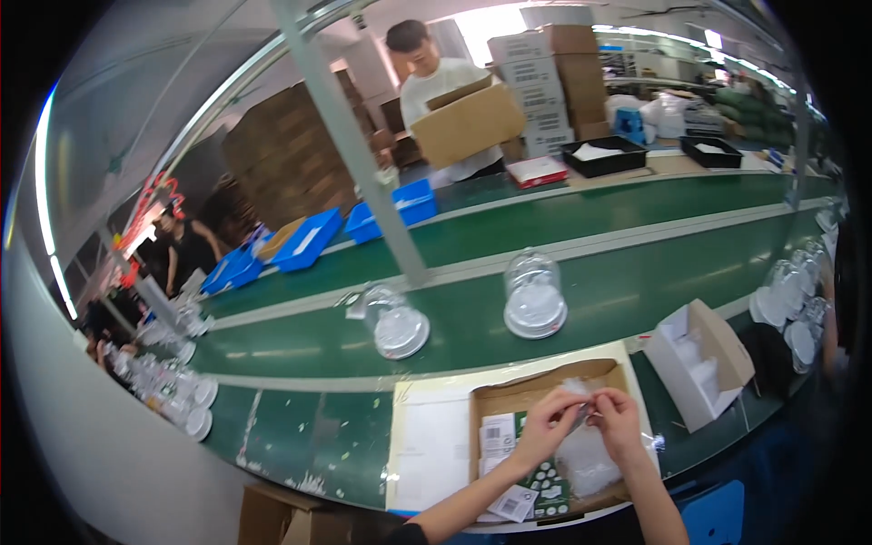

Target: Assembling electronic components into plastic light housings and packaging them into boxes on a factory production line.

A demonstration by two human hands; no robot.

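My left hand (549,423) and my right hand (618,421) meet over an open shallow cardboard box (490,379). Both are closed, fingertips pinched together around a small translucent plastic piece (583,416) whose exact kind is too small to make out. Under the right hand, a heap of clear plastic bags (586,461) fills the right part of the box. Printed green-and-white cards (548,490) and white label slips (497,434) lie in its left part, beneath my left forearm. The box rests on a pale board (427,454) at the table's near edge.
Two clear plastic domed containers with white lids (401,332) (536,309) stand on the green conveyor (463,341). A white carton (695,363) is at right. More containers (792,295) cluster far right. Blue trays (309,239) line the far belt, where a person holds a cardboard box (470,123).
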